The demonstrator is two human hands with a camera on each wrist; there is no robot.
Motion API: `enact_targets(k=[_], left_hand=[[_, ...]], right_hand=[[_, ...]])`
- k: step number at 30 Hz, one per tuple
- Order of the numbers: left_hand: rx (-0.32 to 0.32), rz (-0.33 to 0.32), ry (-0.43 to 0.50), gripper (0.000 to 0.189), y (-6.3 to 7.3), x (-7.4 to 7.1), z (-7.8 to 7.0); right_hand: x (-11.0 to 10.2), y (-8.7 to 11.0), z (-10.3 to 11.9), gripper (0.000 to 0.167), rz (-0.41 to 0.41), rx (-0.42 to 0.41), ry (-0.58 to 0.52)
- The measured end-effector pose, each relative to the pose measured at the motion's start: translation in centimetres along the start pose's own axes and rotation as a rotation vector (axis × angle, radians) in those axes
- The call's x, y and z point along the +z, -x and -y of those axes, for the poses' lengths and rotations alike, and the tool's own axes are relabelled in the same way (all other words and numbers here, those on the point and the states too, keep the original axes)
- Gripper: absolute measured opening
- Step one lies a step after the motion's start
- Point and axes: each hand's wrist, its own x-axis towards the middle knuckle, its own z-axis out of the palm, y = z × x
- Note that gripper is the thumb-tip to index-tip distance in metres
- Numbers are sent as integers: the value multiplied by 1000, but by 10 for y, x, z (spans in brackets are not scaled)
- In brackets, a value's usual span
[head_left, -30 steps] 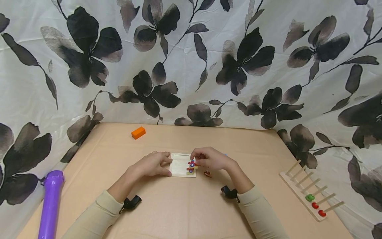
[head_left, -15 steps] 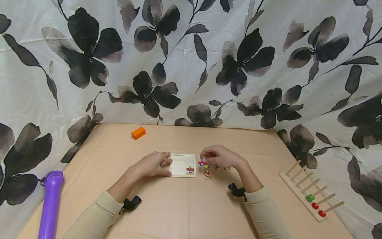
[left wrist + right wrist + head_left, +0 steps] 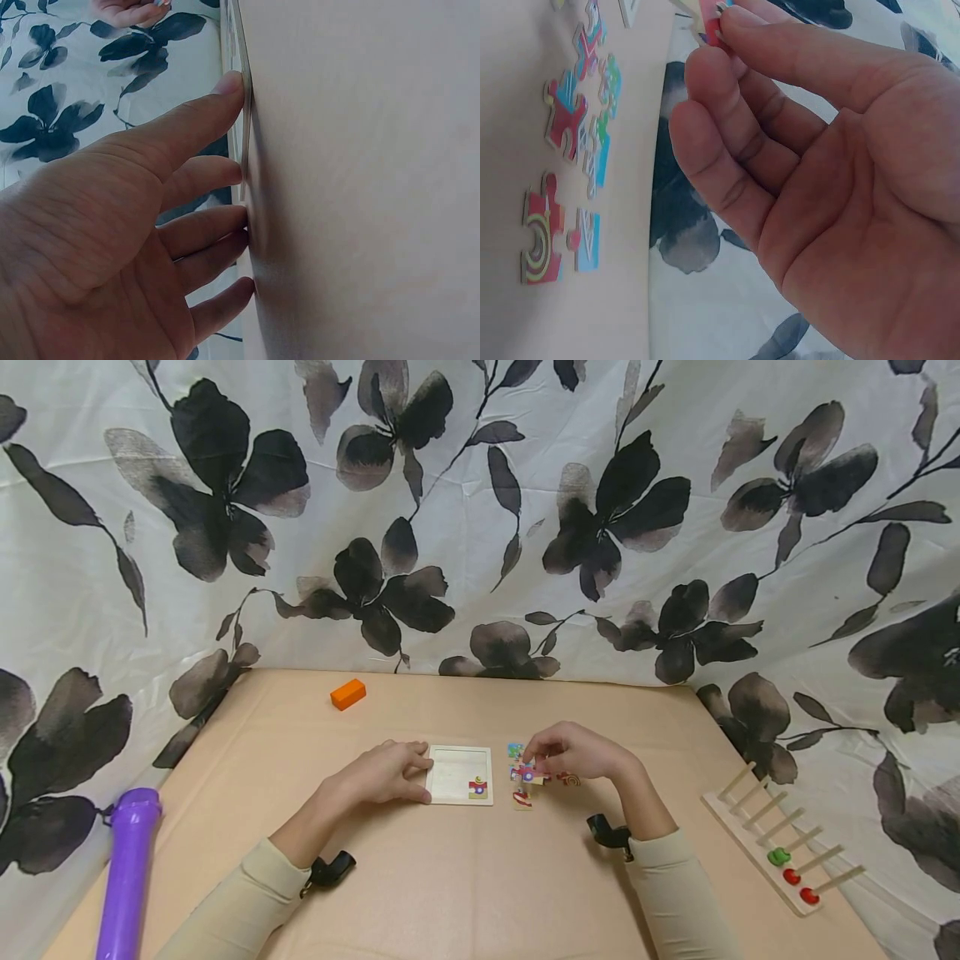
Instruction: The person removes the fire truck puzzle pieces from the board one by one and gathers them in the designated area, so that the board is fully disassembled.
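My left hand [image 3: 384, 773] rests against the left side of a shallow wooden puzzle tray [image 3: 460, 803], thumb and fingertips touching its edge with the fingers nearly straight. One colourful jigsaw piece [image 3: 477, 788] sits in the tray's lower right corner. To the right of the tray, my right hand [image 3: 576, 752] pinches another jigsaw piece [image 3: 710, 21] between thumb and fingers, above the table. Several loose pieces lie below and around that hand, among them a red one with a yellow spiral [image 3: 543, 234]. My right fingers partly cover the held piece and some loose ones.
An orange block [image 3: 348, 694] lies at the back left. A purple tube [image 3: 131, 868] stands along the left edge. On the right is a wooden peg board [image 3: 757, 843] with green and red pieces on its pegs. A floral cloth [image 3: 480, 527] hangs behind the table.
My right hand has moved right, from over the tray to the loose pieces beside it, carrying its jigsaw piece. The left hand and the tray have stayed in place.
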Motion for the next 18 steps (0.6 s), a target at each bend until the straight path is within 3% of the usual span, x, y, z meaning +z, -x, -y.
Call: enact_targets(k=[10,18], left_hand=[[-7,-5,8,64,0,0,-1],[-11,-4,17,63,0,1,0]], right_hand=[[-7,5,-12,16,-21,-4,22],[-6,6,-17,16,17,94,-15]])
